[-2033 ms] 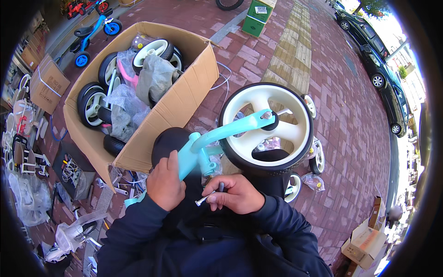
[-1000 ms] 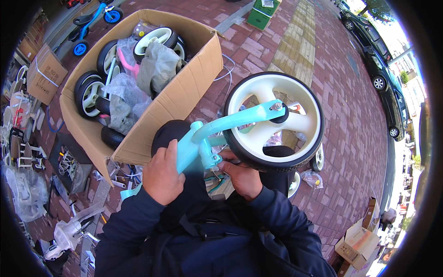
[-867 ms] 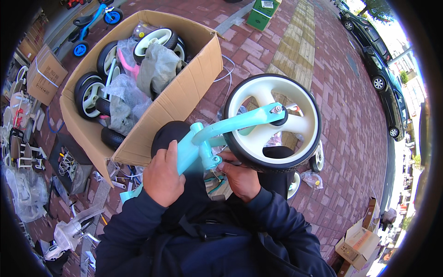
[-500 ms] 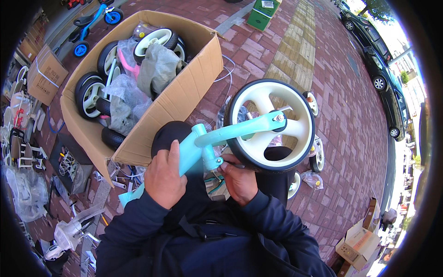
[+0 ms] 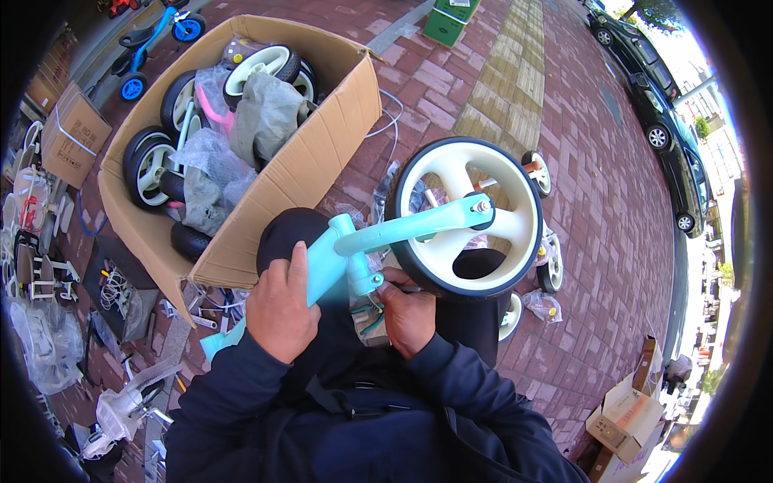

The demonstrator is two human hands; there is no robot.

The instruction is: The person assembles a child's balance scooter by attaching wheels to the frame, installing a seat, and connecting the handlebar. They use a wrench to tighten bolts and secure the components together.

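Across my lap lies a turquoise children's bike frame (image 5: 326, 262). Its curved fork (image 5: 415, 229) reaches right to a cream wheel (image 5: 515, 224) with a black tyre, bolted on at the hub. My left hand (image 5: 280, 310) is closed round the frame's main tube, with the index finger stretched along it. At the lower end of the steering tube sits a small clamp (image 5: 366, 282) with a bolt. My right hand (image 5: 411, 318) pinches at this clamp, thumb against its side; some fingers are hidden behind the clamp and wheel. Under it, green-handled pliers (image 5: 372, 318) partly show.
A large open cardboard box (image 5: 306, 173) of wheels and wrapped parts stands ahead left. Loose wheels (image 5: 551, 262) and a bagged part (image 5: 542, 306) lie right of my knees. A black tray (image 5: 117, 278) and white bike parts (image 5: 121, 414) are at left; cartons (image 5: 628, 419) at lower right.
The clamp has turned slightly, and my right hand has shifted a little left with it. My left hand keeps its hold on the frame. The whole view has shifted slightly.
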